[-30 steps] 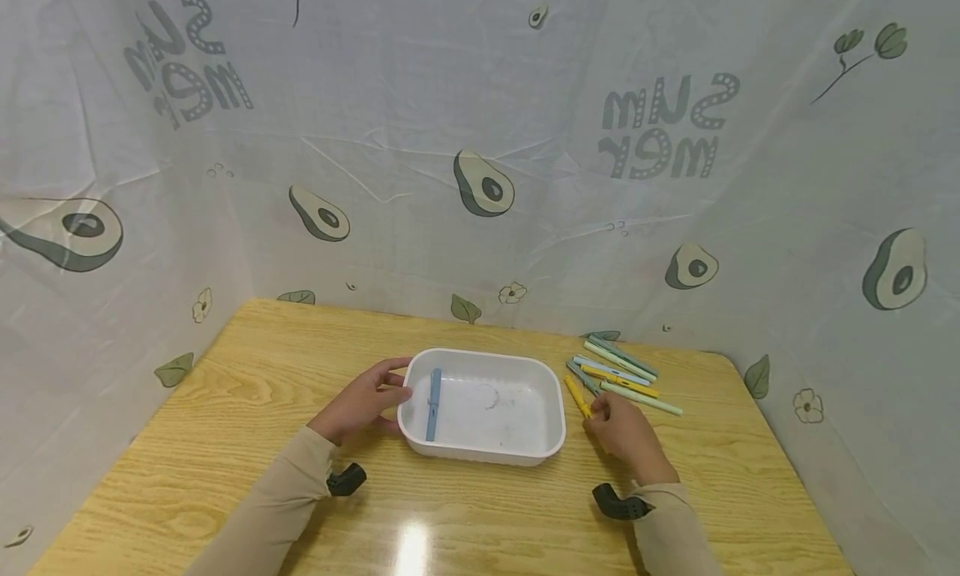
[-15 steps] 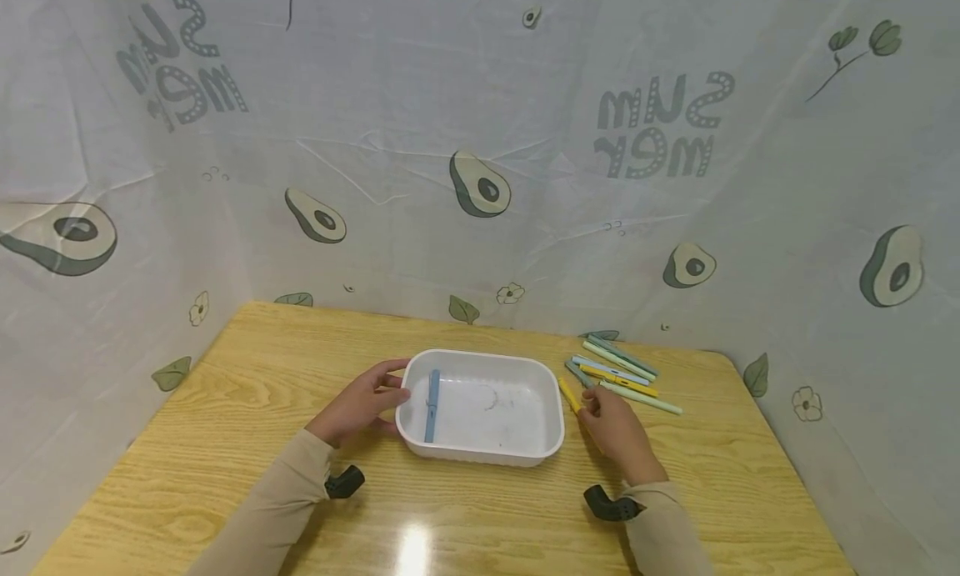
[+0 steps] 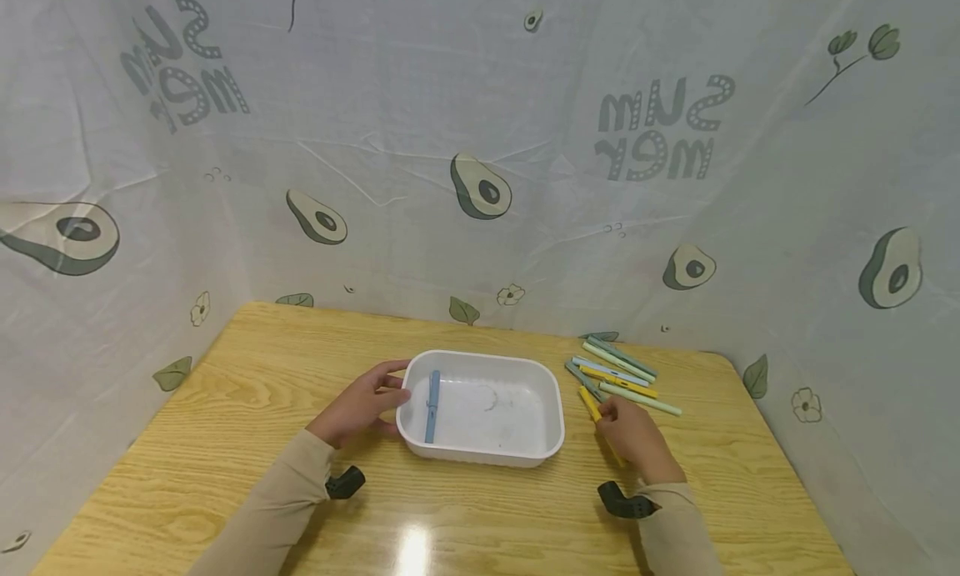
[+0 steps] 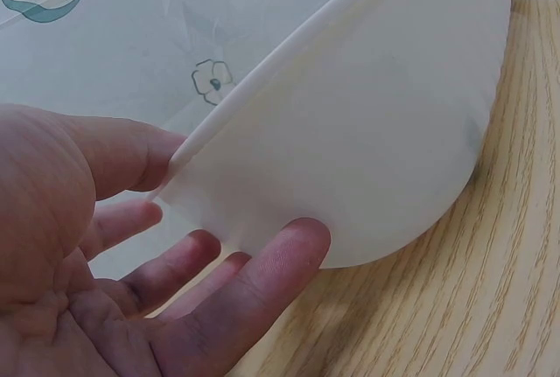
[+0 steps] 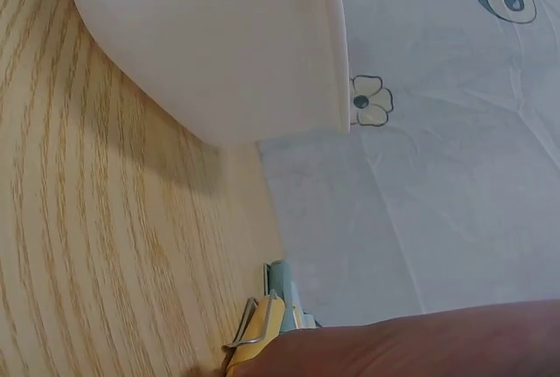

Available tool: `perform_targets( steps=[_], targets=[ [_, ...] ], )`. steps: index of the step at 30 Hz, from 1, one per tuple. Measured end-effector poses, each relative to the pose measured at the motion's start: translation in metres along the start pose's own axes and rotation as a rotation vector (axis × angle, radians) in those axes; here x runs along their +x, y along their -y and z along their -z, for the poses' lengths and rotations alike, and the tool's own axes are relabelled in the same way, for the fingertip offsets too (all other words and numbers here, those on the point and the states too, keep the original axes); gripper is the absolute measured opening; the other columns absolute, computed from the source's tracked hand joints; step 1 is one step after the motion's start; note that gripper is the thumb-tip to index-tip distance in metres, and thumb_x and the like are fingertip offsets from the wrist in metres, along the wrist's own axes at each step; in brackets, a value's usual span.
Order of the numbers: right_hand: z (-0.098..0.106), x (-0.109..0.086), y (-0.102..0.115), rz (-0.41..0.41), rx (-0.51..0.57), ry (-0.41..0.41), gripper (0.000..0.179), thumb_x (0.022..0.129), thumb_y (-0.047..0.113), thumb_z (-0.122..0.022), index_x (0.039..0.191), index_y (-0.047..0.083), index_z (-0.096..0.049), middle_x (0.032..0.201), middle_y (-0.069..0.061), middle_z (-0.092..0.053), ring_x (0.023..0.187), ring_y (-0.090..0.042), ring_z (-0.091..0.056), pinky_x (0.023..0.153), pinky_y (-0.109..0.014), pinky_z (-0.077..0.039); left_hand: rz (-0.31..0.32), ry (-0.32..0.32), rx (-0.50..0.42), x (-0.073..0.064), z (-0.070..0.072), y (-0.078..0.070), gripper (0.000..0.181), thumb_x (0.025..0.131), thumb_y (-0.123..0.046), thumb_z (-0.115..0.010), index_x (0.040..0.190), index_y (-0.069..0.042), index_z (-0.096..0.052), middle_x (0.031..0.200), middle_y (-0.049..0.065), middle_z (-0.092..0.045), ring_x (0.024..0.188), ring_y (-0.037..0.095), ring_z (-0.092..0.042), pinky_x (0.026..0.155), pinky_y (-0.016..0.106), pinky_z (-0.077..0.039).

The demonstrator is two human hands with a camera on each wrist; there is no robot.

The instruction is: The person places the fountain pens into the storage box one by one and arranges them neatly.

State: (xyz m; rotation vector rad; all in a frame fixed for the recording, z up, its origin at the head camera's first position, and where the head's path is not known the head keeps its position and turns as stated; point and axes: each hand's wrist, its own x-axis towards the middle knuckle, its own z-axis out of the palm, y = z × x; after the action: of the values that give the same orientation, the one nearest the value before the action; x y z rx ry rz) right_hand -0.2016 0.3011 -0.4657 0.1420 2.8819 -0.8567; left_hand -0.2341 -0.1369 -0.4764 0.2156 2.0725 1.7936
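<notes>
Where the right hand [image 3: 637,437] bends over the right half of the desk [image 3: 487,513], its fingertips pinch a yellow pen [image 3: 589,403] partway along, both ends jutting out; how tightly cannot be told. It should be light, stiff and rather slick, so mid-barrel, clear of the wire clip [image 5: 268,317], looks the surest place to hold it. Nearer the desk's middle, the left hand [image 3: 362,408] curves its fingers about the left end of a tray [image 3: 487,457], touching rim and outer wall. Probably thin plastic, the tray would slide if nudged; the rim offers the best hold. Inside, a blue pen [image 3: 432,405] lies along its left end. Farther off, toward the desk's far right corner, loose pens [image 3: 641,398] lie bunched, some crossing; dragging one may roll its neighbours.
</notes>
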Motion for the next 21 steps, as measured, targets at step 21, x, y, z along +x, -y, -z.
perform_targets(
  steps=[21],
  targets=[
    [-0.008,-0.001,0.008,-0.054,-0.067,-0.049,0.030,0.088,0.018,-0.071,0.111,-0.002,-0.067,0.098,-0.010,-0.069,0.081,-0.023,-0.061,0.069,-0.039,-0.052,-0.007,0.004,-0.008,-0.001,-0.001,0.001,0.057,0.104,-0.013,-0.063,0.157,-0.018,-0.043,0.135,0.023,-0.051,0.112,0.035,-0.061,0.078,0.048,-0.065]
  ],
)
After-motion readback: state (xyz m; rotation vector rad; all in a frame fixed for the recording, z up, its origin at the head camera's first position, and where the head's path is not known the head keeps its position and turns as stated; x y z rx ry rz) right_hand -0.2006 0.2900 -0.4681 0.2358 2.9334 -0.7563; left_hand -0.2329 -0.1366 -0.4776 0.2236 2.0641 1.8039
